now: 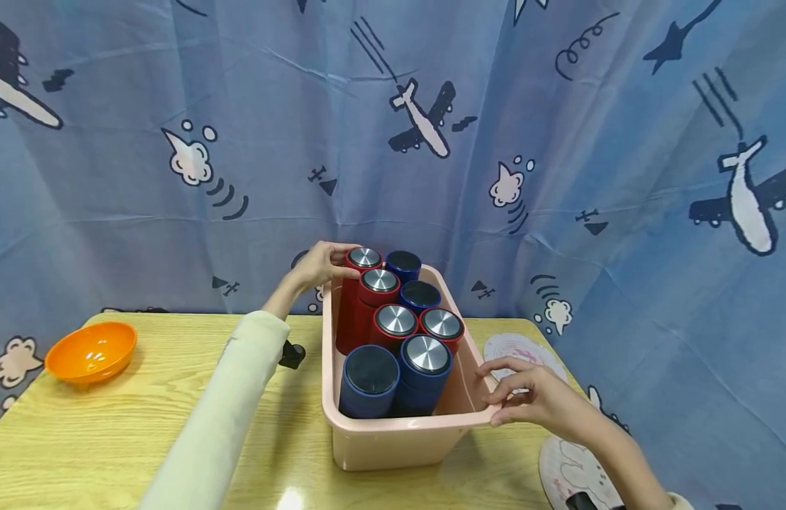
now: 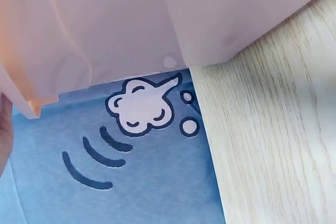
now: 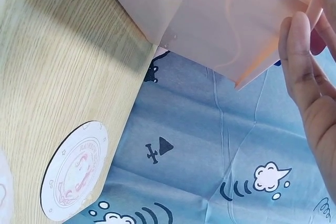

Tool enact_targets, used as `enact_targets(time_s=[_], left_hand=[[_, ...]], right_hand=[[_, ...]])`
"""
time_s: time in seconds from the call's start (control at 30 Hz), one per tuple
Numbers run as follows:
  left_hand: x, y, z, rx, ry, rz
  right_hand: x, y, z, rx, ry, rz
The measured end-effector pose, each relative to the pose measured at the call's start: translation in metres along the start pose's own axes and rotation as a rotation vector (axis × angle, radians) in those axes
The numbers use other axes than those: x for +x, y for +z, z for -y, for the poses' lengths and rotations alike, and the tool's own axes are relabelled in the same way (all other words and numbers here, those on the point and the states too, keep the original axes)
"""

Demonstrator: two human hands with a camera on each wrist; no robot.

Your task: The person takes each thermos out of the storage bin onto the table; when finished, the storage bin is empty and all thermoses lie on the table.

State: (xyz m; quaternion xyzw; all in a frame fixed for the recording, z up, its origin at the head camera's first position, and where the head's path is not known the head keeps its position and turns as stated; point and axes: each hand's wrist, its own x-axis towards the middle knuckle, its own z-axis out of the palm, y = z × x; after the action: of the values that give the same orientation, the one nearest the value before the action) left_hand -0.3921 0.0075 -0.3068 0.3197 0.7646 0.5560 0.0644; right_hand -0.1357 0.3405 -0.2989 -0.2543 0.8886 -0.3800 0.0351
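Observation:
A pale pink plastic bin (image 1: pixel 399 446) stands on the table, filled with several upright flasks. Red flasks with silver lids, such as one red flask (image 1: pixel 351 312), stand at the back left and middle. Blue flasks, such as one blue flask (image 1: pixel 367 386), stand at the front and back right. My left hand (image 1: pixel 319 263) holds the bin's back left rim, its thumb and fingertips beside the rear red flask. At the front right, my right hand (image 1: pixel 536 397) grips the rim, fingers over the inside and thumb at the outer edge. The right wrist view shows those fingers (image 3: pixel 299 51) at the rim.
An orange bowl (image 1: pixel 93 352) sits at the table's far left. On the right lie a round printed mat (image 1: pixel 520 347) and another round mat (image 1: pixel 571 471). A small black object (image 1: pixel 292 355) is left of the bin. A blue patterned curtain (image 1: pixel 271 156) hangs behind the table.

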Motion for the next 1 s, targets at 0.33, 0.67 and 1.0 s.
enact_targets(time_s=[0.33, 0.67, 1.0], left_hand=[[-0.007, -0.008, -0.006, -0.082, 0.01, -0.005], [-0.009, -0.016, -0.033, 0.014, -0.002, 0.002], [-0.015, -0.031, -0.033, 0.112, -0.008, 0.073]], right_hand=[[-0.001, 0.0, -0.001, 0.037, 0.001, 0.002], [0.001, 0.0, -0.003, -0.006, -0.039, -0.013], [-0.002, 0.001, -0.002, 0.025, 0.001, -0.014]])
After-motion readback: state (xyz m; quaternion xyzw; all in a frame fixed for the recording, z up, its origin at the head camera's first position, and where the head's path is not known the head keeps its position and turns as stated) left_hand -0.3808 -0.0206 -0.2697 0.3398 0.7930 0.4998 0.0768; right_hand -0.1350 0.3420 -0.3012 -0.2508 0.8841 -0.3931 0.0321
